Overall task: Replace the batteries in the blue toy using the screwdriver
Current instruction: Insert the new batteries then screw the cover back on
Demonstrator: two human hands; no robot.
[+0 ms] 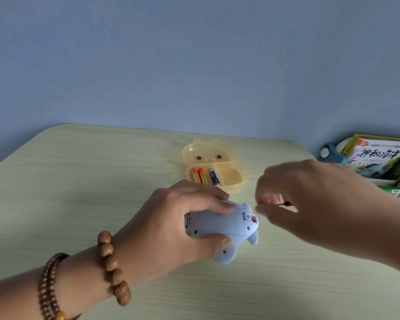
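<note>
On the pale wood-grain worktop (79,181), near its middle, the blue toy (222,227) lies on its front with its underside turned up, held down by the left hand (171,218). That hand's grip is closed around the toy's body: fingers curl over the far edge and the thumb presses against the near edge. A flat panel on the underside faces up, with small dark holes at its left end and a red spot near the toy's head, which points to the right.

The right hand (310,199) hovers just beside the toy's head, blurred by motion. Its fingertips are pinched narrowly together around something thin and dark with a reddish tip, likely the screwdriver (285,203), though the blur leaves this uncertain. Whether the hand touches the toy cannot be told.

Behind the toy sits an open yellow case (231,179) with a bear face on its raised lid. In its tray lie three batteries (204,175) side by side: two orange ones and a dark blue one.

On the left wrist are two beaded bracelets (79,273), one of large carved beads, one of small brown beads. At the right edge, beyond the worktop, lie illustrated books (376,158) and a small blue device (330,154), before a blue wall.
</note>
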